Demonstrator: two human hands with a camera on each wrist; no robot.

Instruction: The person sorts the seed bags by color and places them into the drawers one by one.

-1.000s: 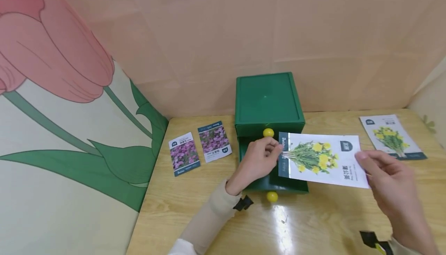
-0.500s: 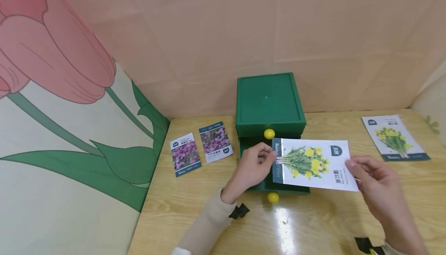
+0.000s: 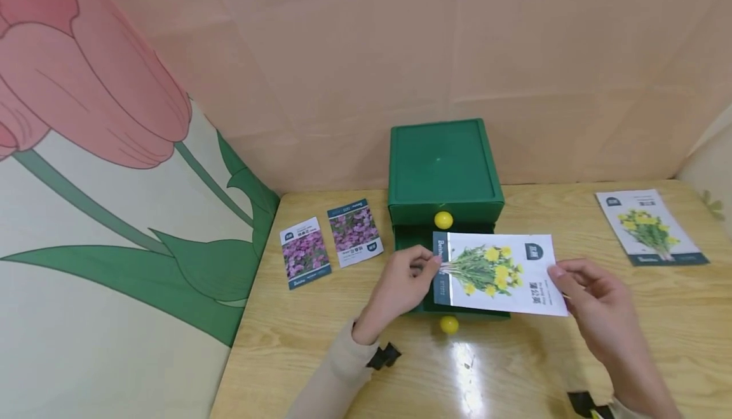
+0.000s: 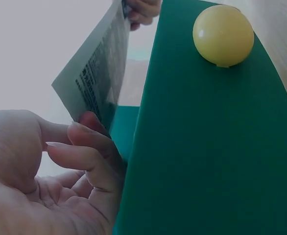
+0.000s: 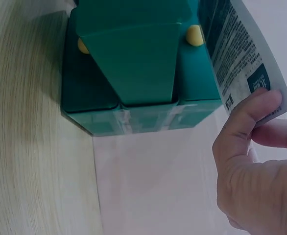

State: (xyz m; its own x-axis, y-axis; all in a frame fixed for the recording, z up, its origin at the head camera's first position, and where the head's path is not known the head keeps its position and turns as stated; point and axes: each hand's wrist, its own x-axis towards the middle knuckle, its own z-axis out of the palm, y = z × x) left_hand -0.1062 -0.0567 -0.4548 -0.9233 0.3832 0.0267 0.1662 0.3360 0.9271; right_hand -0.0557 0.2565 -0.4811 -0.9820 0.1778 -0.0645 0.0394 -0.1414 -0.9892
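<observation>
A white seed packet (image 3: 497, 273) printed with yellow flowers lies sideways between my two hands, above the pulled-out drawer (image 3: 499, 315) of a green drawer box (image 3: 441, 161). My left hand (image 3: 402, 284) pinches its dark blue end between thumb and fingers. At the white end, my right hand (image 3: 602, 303) grips the packet with thumb on top. Printed text on the packet's back (image 5: 239, 54) shows in the right wrist view. Beside the left fingers stands the drawer's green front with its yellow knob (image 4: 223, 35). Much of the drawer's inside is hidden under the packet.
Two packets with purple flowers, one outer (image 3: 305, 254) and one inner (image 3: 354, 233), lie left of the box on the wooden table (image 3: 309, 343). Another yellow-flower packet (image 3: 652, 227) lies at the far right. A pinkish cloth wall (image 3: 320, 75) rises behind.
Both hands have moved left with the seed packet and slightly downward, bringing it further over the open drawer. The box and the packets on the table stay put.
</observation>
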